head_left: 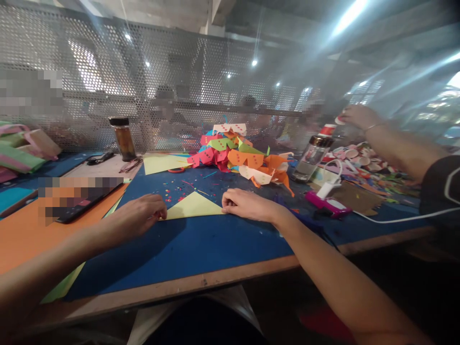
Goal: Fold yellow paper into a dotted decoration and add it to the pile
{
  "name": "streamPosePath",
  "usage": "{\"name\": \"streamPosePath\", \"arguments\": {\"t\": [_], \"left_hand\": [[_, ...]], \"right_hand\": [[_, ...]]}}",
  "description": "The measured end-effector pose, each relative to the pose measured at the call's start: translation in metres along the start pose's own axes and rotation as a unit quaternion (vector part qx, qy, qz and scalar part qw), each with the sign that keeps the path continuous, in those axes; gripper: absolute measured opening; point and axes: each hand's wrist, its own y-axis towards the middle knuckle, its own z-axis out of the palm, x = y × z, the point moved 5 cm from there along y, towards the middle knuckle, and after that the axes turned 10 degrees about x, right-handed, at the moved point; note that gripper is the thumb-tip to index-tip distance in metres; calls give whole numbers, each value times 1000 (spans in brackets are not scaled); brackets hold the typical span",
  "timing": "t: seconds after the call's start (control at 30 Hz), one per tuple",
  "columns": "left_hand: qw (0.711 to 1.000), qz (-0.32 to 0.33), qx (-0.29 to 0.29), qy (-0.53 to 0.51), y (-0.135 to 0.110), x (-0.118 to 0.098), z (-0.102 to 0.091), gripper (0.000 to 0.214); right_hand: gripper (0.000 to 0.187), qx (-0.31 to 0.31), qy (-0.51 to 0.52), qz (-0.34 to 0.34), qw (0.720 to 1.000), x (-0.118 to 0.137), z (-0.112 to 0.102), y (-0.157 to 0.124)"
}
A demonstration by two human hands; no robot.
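Observation:
A yellow paper folded into a triangle lies flat on the blue table mat. My left hand has curled fingers pinching the triangle's left corner. My right hand presses closed fingers on its right corner. Behind the triangle is a heap of folded coloured paper pieces with dots.
A dark phone lies on an orange sheet at left. A jar and a yellow sheet stand at the back, by a perforated metal screen. A bottle, a pink device with white cable and another person's arm are at right.

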Motion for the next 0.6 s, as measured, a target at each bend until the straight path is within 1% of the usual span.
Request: {"name": "streamPosePath", "arguments": {"t": [0.13, 0.27, 0.47, 0.6], "left_hand": [[998, -3, -10, 61, -5, -16, 1, 23], [993, -13, -8, 114, -6, -27, 3, 18], [990, -15, -18, 137, -2, -32, 2, 19], [993, -3, -18, 121, -2, -31, 2, 25]], "right_hand": [[4, -1, -6, 8, 1000, 5, -2, -1], [7, 12, 9, 19, 1000, 6, -2, -1], [7, 2, 13, 16, 1000, 4, -2, -2], [9, 5, 17, 9, 1000, 2, -2, -2]]}}
